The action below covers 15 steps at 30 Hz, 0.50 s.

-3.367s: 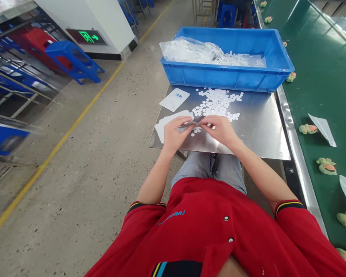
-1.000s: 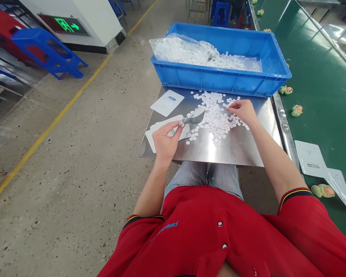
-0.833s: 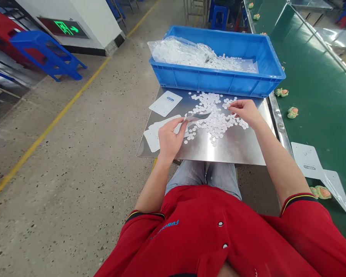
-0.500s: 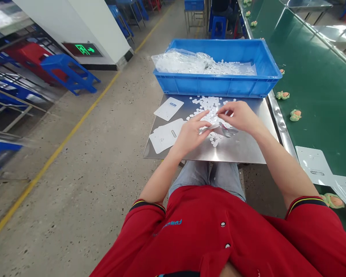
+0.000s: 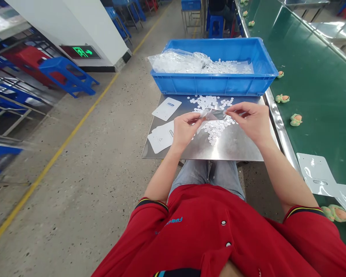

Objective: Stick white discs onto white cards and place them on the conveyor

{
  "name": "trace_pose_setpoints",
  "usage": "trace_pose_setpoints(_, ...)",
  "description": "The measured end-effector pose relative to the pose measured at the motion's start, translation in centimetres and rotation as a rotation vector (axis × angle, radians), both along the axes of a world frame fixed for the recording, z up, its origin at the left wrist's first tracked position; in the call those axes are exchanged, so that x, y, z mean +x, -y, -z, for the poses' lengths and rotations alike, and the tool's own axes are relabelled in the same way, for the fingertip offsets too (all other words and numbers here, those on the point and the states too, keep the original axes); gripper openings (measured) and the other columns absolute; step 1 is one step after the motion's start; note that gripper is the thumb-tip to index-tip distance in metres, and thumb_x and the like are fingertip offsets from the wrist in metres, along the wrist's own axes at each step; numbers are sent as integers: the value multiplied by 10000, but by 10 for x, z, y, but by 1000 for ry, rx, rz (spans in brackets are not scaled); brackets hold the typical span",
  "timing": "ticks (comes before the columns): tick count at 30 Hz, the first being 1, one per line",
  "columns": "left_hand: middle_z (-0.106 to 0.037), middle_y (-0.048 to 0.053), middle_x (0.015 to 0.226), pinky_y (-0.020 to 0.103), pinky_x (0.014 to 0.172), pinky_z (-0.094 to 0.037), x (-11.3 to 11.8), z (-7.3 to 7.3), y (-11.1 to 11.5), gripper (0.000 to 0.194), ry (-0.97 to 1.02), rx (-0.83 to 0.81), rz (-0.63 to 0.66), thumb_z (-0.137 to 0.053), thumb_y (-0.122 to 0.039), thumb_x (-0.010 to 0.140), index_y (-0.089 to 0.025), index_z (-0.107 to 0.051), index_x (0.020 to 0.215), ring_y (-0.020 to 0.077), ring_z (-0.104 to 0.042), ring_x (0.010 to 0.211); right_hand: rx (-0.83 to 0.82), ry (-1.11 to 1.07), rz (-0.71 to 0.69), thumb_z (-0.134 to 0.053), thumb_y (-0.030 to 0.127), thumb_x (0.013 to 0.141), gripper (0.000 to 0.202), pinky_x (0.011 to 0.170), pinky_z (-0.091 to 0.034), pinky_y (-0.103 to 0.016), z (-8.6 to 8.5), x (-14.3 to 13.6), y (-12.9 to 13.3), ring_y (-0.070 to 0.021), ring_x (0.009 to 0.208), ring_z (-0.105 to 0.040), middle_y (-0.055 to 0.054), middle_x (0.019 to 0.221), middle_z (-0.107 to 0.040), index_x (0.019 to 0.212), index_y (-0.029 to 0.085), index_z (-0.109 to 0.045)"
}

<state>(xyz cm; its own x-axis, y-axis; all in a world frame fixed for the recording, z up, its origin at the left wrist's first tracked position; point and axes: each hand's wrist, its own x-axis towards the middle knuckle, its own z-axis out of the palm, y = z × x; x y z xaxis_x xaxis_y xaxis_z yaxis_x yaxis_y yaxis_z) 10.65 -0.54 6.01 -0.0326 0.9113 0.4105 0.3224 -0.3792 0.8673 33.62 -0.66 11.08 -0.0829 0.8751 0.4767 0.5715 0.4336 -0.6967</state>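
Note:
A small clear plastic bag (image 5: pixel 215 114) is stretched level between my two hands, above the metal table. My left hand (image 5: pixel 186 129) pinches its left end between thumb and fingers. At its right end, my right hand (image 5: pixel 252 119) closes thumb and forefinger on the edge. Small white discs (image 5: pixel 216 130) lie scattered on the table under and around the bag. Beside my left hand are white printed cards (image 5: pixel 160 140), with another white card (image 5: pixel 166 109) a little farther back.
A blue crate (image 5: pixel 215 84) with a plastic bag (image 5: pixel 175 61) and many white discs stands at the table's (image 5: pixel 239 148) back. Along the right runs a green conveyor belt (image 5: pixel 320 115) carrying small green-and-orange figures (image 5: pixel 296 119) and clear-wrapped white cards (image 5: pixel 315 173). A blue stool (image 5: pixel 66 73) is at left.
My hands have moved apart, the left one slightly left and the right one to the right. The plastic bag, previously tilted and crumpled lower down, is now drawn out between them.

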Motion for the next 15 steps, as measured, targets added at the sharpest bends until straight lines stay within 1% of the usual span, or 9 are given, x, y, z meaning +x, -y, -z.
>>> trace_pose_setpoints(3,-812,53,998,346,850,-646,2,-1,1,211,-4,-2,26,-755,-422,879,-221,-815,904,219,-759,956,-22,117,-75,-616,278,918,210,747,-571,-364,8,-3,3,-199,752,-713,-20,924,-798,965,260,-820)
trace_pose_setpoints(5,-811,57,1008,353,855,-649,5,-1,2,200,4,-14,46,-749,-404,883,-219,-816,916,222,-757,967,-26,153,-165,-612,282,930,228,745,-575,-357,11,-7,3,-197,768,-720,-27,996,-799,1041,264,-811)
trace_pose_setpoints(7,-809,63,1040,368,876,-652,8,-3,2,207,27,-28,68,-769,-392,862,-213,-815,954,226,-754,987,9,170,-244,-653,294,914,202,777,-585,-354,11,-8,0,-211,862,-734,-35,1058,-791,1045,260,-803)
trace_pose_setpoints(8,-805,68,1073,376,893,-652,9,-3,1,232,44,-37,77,-795,-388,834,-211,-813,983,230,-752,1009,49,178,-247,-666,289,905,174,815,-588,-361,9,-5,-4,-219,921,-735,-33,1065,-788,1012,259,-801)
trace_pose_setpoints(9,-799,74,1108,383,910,-650,9,-3,0,274,63,-49,85,-821,-383,803,-208,-809,1014,236,-749,1033,109,183,-211,-666,274,901,147,863,-585,-375,7,2,-9,-229,974,-731,-30,1052,-787,968,257,-796)
trace_pose_setpoints(11,-790,87,1145,388,931,-644,7,-1,-5,341,104,-88,78,-844,-367,769,-202,-801,1063,247,-745,1067,248,184,-31,-632,237,909,149,927,-574,-414,1,32,-22,-242,1012,-722,-27,994,-784,892,256,-779)
trace_pose_setpoints(13,-799,96,1096,382,921,-642,3,5,-12,310,154,-142,46,-818,-353,785,-189,-803,1048,245,-754,1034,346,195,216,-607,234,917,166,907,-581,-446,-2,81,-35,-258,1006,-716,-41,985,-778,890,266,-768)
trace_pose_setpoints(14,-805,96,1049,378,908,-642,1,10,-15,279,187,-167,27,-796,-349,798,-182,-806,1021,240,-760,1001,363,219,344,-606,256,918,164,869,-590,-458,0,110,-39,-270,993,-713,-51,973,-772,890,279,-766)
trace_pose_setpoints(15,-807,92,1001,373,894,-643,0,15,-19,256,224,-190,12,-780,-347,804,-175,-807,992,233,-765,966,337,264,454,-578,289,941,192,857,-595,-476,4,141,-41,-281,1018,-707,-59,1011,-766,942,292,-769)
